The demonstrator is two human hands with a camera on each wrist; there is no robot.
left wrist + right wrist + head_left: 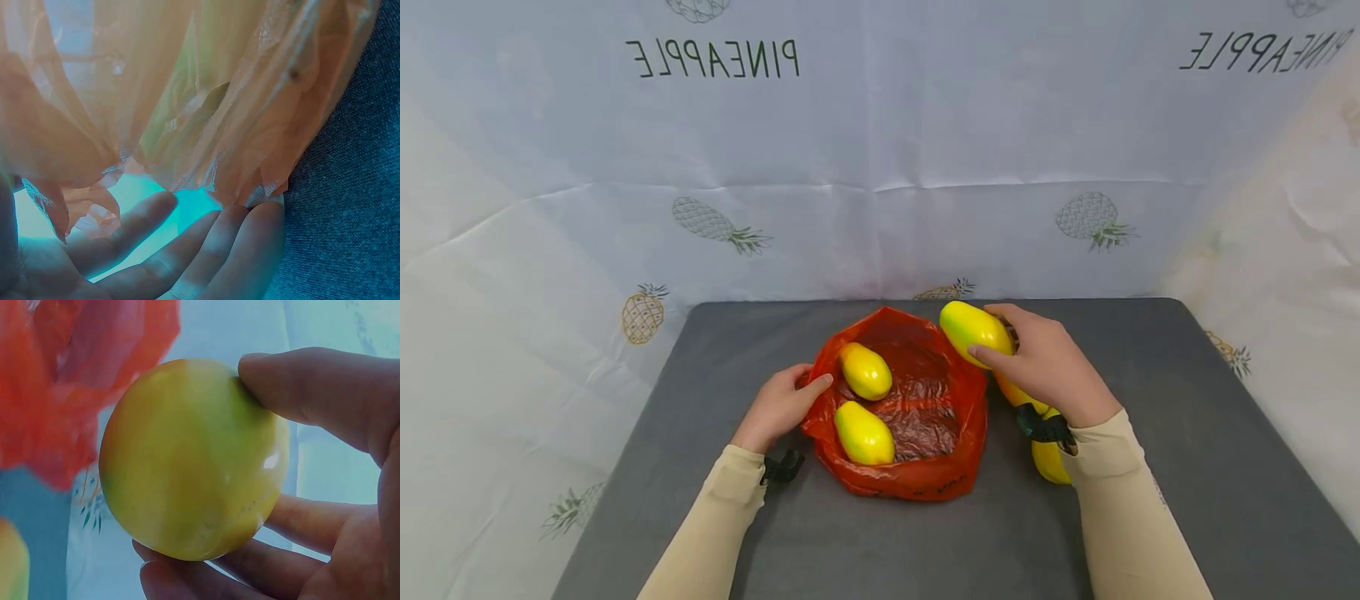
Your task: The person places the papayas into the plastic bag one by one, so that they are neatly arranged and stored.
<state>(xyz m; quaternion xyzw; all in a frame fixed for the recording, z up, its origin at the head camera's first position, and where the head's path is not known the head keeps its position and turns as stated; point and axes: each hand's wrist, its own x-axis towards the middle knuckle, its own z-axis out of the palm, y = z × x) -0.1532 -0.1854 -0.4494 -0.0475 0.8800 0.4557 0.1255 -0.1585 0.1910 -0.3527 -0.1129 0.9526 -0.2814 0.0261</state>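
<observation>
A red plastic bag (898, 483) stands with its mouth spread wide, and two yellow mangoes (865, 433) lie inside along its left side. My left hand (778, 408) holds the bag's left rim, thumb over the edge and fingers against the outside. In the left wrist view those fingers (219, 250) touch the thin, crumpled plastic. Above the bag's right rim, my right hand (1045, 358) grips another yellow-green mango (976, 333) between thumb and fingers. The right wrist view shows this mango (194, 462) large, with the red bag (125, 350) behind it.
More yellow mangoes (1051, 462) lie on the dark grey table (895, 550) right of the bag, partly hidden under my right wrist. A white cloth printed with pineapples (880, 242) hangs behind the table and at its sides.
</observation>
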